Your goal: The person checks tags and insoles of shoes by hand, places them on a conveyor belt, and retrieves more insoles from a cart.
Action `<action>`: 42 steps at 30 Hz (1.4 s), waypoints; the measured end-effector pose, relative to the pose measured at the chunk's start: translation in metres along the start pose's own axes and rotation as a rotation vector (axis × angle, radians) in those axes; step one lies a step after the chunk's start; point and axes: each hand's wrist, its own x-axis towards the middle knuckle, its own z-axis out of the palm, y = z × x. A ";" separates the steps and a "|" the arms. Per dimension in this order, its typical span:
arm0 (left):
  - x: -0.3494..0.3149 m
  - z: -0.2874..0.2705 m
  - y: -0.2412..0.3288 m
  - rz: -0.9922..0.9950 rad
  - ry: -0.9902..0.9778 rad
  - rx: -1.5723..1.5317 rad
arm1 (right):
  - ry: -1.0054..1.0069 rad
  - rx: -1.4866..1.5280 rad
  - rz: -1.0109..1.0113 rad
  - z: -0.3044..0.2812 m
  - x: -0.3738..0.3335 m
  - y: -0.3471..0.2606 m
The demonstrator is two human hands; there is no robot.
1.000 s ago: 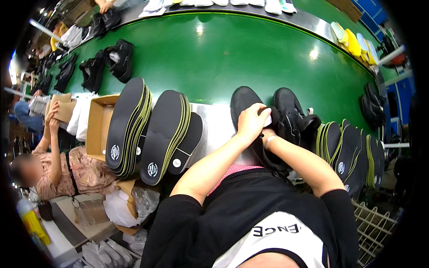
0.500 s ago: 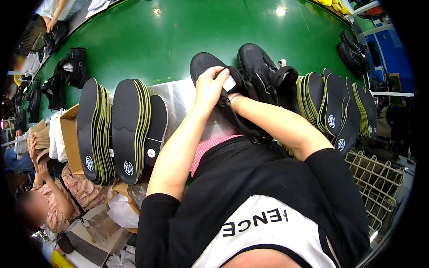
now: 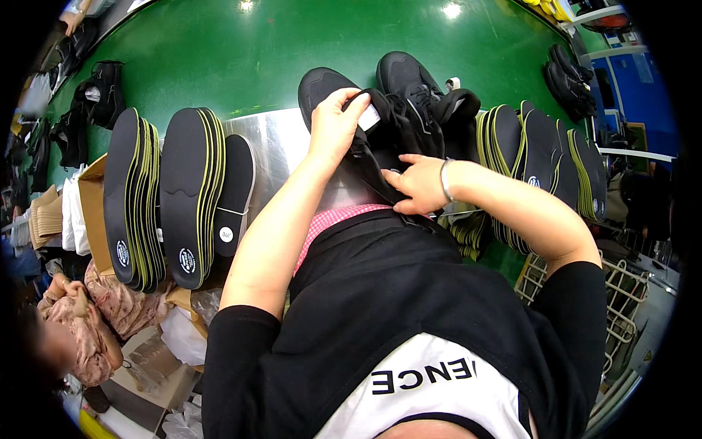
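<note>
A black lace-up shoe (image 3: 322, 82) lies before me, toe pointing away. My left hand (image 3: 334, 126) is closed on the shoe's tongue, which carries a white label (image 3: 368, 118). By the heel of the same shoe, my right hand (image 3: 423, 184) is outside the opening, its fingers spread against the collar edge. A second black shoe (image 3: 406, 73) with a light pull loop stands close on the right. What lies deep inside the held shoe is too dark to make out.
Black insoles with yellow-green edges stand in stacks (image 3: 131, 197) on the left and in more stacks (image 3: 541, 146) on the right. Other black shoes (image 3: 108, 95) sit on the green table (image 3: 292, 36). A wire basket (image 3: 621, 300) is at my right; another person (image 3: 88, 329) is at lower left.
My right hand has come out of the shoe opening back to the heel collar. The left hand keeps its hold on the tongue. The view has shifted slightly.
</note>
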 end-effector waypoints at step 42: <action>0.016 -0.002 0.042 0.387 -0.107 1.213 | 0.883 1.088 0.247 0.096 -0.018 -0.021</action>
